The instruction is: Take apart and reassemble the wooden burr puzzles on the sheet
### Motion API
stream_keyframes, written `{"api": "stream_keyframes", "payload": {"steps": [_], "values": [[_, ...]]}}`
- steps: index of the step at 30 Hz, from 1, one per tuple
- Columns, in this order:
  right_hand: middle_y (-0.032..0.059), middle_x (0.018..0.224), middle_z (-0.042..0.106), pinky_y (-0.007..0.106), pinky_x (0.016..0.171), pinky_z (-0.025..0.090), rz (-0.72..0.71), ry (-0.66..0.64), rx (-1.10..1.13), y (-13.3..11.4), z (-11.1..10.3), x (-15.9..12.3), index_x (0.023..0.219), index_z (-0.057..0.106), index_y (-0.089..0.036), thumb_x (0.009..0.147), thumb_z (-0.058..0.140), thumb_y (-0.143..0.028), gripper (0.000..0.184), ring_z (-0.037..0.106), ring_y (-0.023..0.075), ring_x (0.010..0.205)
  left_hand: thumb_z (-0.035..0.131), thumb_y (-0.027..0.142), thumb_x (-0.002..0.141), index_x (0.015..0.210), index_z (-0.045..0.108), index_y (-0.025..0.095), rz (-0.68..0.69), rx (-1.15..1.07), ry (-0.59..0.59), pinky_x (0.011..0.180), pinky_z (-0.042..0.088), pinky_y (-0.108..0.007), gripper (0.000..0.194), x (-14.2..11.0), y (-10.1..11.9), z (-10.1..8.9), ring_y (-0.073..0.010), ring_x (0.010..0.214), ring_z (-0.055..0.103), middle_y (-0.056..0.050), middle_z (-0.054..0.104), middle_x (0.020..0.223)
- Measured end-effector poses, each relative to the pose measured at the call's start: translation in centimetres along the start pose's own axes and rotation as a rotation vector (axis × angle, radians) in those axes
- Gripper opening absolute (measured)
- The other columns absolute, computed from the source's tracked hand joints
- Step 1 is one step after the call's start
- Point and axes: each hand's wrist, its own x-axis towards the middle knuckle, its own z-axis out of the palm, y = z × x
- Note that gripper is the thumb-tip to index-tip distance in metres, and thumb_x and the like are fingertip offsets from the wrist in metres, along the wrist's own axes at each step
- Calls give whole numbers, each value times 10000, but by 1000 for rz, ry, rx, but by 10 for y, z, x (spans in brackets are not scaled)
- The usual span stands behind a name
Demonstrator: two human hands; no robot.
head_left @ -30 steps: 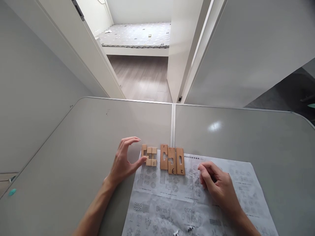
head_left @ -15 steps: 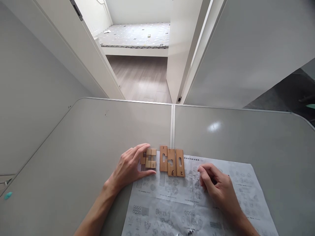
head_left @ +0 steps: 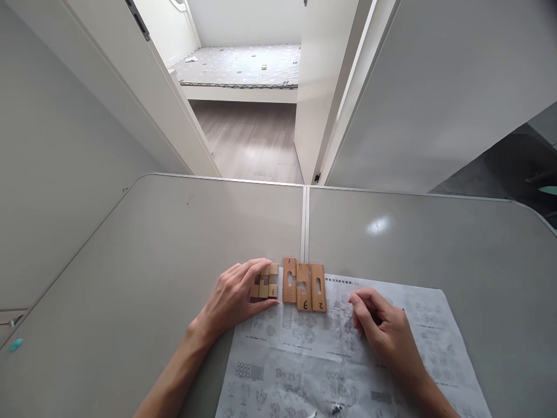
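My left hand [head_left: 238, 290] is closed round a cluster of small light wooden puzzle pieces [head_left: 264, 287], with the fingers along the far edge and the thumb along the near edge. One piece is marked 3; the palm hides part of the cluster's left side. Just right of them, three longer brown wooden puzzle pieces lie side by side. These are the slotted piece marked 1 [head_left: 287, 293], the notched middle piece [head_left: 303, 299] and the piece marked 2 with a long slot [head_left: 319, 299]. My right hand [head_left: 379, 320] rests curled on the printed sheet, with nothing visible in it.
A creased paper sheet [head_left: 313, 360] with printed diagrams lies under the pieces and my right hand. The grey table [head_left: 183, 244] has a metal seam [head_left: 306, 220] down its middle. Beyond the far edge are an open door [head_left: 324, 87] and a bed [head_left: 235, 67].
My left hand has moved slightly right and closed in on the small pieces, which have shifted a little right towards the longer ones. The right hand stays in place.
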Motion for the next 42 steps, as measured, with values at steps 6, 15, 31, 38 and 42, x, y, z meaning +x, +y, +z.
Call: {"api": "stream_keyframes", "payload": {"steps": [6, 15, 31, 38, 42], "values": [[-29, 586, 569, 280, 511, 450, -1, 24, 6, -5, 2, -1, 851, 653, -243, 1073, 567, -568, 403, 507, 160, 492, 776, 483, 989, 1436, 524, 259, -24, -23, -6, 875, 597, -354, 560, 1, 3, 1, -250, 1011, 800, -88, 775, 1345], [-26, 594, 572, 283, 507, 446, 0, 10, 15, -7, 0, 0, 860, 660, -244, 1076, 561, -578, 409, 510, 161, 496, 820, 505, 942, 1392, 562, 256, -54, -28, 23, 787, 597, -328, 575, -2, 0, 4, -229, 914, 787, -87, 795, 1275], [-34, 580, 590, 265, 503, 469, -44, -33, -16, 2, -3, 5, 854, 658, -241, 1077, 561, -541, 386, 543, 155, 479, 814, 578, 945, 1372, 560, 248, 164, -219, 141, 901, 697, -321, 596, 0, 37, 12, -249, 1124, 834, -121, 826, 1272], [-32, 582, 602, 259, 511, 476, -62, -28, -39, 3, -3, 6, 846, 662, -238, 1079, 561, -538, 394, 558, 154, 486, 744, 627, 983, 1373, 561, 213, 290, -271, 80, 901, 699, -329, 597, -4, 69, 33, -247, 1075, 844, -117, 834, 1251], [-34, 581, 596, 263, 515, 472, -49, -14, -27, -1, -3, 4, 851, 659, -238, 1083, 551, -559, 411, 550, 153, 486, 703, 622, 1013, 1374, 566, 206, 314, -259, 26, 880, 687, -314, 567, -4, 73, 38, -225, 1011, 847, -107, 832, 1247]]}}
